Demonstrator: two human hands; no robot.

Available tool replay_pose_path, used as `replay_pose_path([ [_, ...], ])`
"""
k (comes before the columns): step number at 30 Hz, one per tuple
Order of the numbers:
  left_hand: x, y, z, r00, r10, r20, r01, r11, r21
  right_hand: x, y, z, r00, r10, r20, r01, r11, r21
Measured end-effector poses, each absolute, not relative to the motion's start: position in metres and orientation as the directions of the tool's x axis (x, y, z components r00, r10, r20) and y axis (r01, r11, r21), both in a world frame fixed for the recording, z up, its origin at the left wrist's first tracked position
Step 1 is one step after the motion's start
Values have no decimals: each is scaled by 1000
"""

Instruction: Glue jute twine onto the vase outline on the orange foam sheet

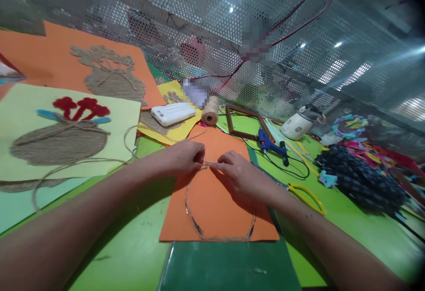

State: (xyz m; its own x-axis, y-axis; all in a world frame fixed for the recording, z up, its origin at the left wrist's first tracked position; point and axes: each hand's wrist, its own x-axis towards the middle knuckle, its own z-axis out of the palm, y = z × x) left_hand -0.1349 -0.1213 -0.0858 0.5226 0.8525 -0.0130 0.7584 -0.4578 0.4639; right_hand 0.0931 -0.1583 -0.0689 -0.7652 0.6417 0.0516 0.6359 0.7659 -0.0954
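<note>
Green board (pixel 229 266), bottom centre: smooth, slightly glossy, lying under the work.
Orange sheet (pixel 226 211), centre: flat, matte, partly covering the board.
Twine outline (pixel 186 198), on the orange sheet: thin, fibrous brown cord, curving at the sides and running straight along the base; shiny streaks, probably glue, are showing beside it.
Left hand (pixel 187 156), centre: fingers curling nearly closed, tips pinching the twine at the outline's top.
Right hand (pixel 237 171), just beside: fingers half bent, fingertips meeting the twine; whether they are gripping or only pressing, cannot tell.
Handling note: this step seems to be asking for short lengths, cord lightly taut along the curve, pressing straight down, skin avoiding wet glue.
Scissors (pixel 308 198), right of centre: yellow looped handles, lying beyond the right forearm.
Pale yellow sheet (pixel 126 125), left: bearing a closely laid twine vase and fuzzy red flowers.
Glue gun (pixel 272 144), right of centre: blue, hard-bodied, resting beside its cable.
Twine roll (pixel 210 110), upper centre: coarse, cylindrical, lying on its side.
Perforated screen (pixel 212 30), top: grey, round-holed, standing behind everything.
</note>
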Motion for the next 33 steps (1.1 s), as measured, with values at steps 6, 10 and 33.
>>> replay_pose_path([
  [6, -133, -125, -80, 524, 851, -24, 765, -458, 454, 88, -162, -71, -770, 635, 59, 634, 772, -31],
  [10, -135, -123, -83, 541, 841, -10, 749, -476, 460, 88, -163, -70, -766, 640, 59, 639, 769, -29],
  [33, -132, -123, -80, 525, 850, -48, 771, -450, 451, 77, -173, -71, -765, 639, 81, 643, 749, 159],
])
